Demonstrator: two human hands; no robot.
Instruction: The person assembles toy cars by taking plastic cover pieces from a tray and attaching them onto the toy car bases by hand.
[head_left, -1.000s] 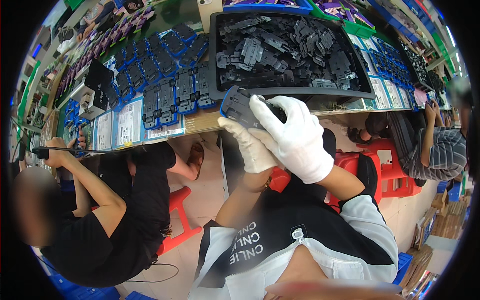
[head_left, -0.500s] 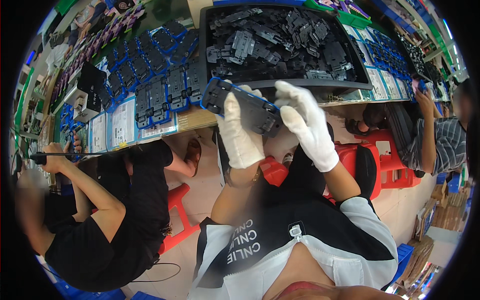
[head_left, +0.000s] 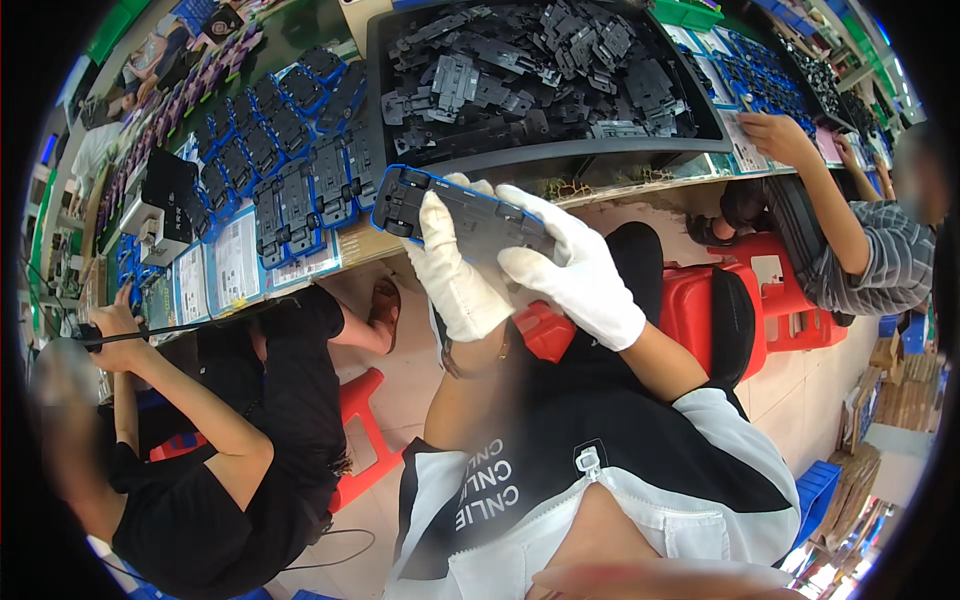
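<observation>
A toy car (head_left: 475, 215), black on its underside with a blue rim and dark wheels, is held bottom up and slightly tilted in front of the table edge. My left hand (head_left: 455, 275), in a white glove, grips it around the middle, thumb lying across the underside. My right hand (head_left: 585, 280), gloved too, closes over the car's right end, fingers at the upper edge and thumb at the lower one; that end is partly hidden. Just beyond, a black tray (head_left: 560, 155) holds a heap of loose black chassis plates (head_left: 455, 80).
Rows of similar blue-and-black toy cars (head_left: 285, 215) lie on the table left of the tray. A small white-and-black box (head_left: 165, 225) stands farther left. Co-workers sit on both sides, the right one's hand (head_left: 775, 135) over the table. Red stools (head_left: 700, 310) stand close by.
My right hand has moved left onto the car's right end and now grips it. The car and my left hand have shifted slightly left. The right co-worker's hand has moved left.
</observation>
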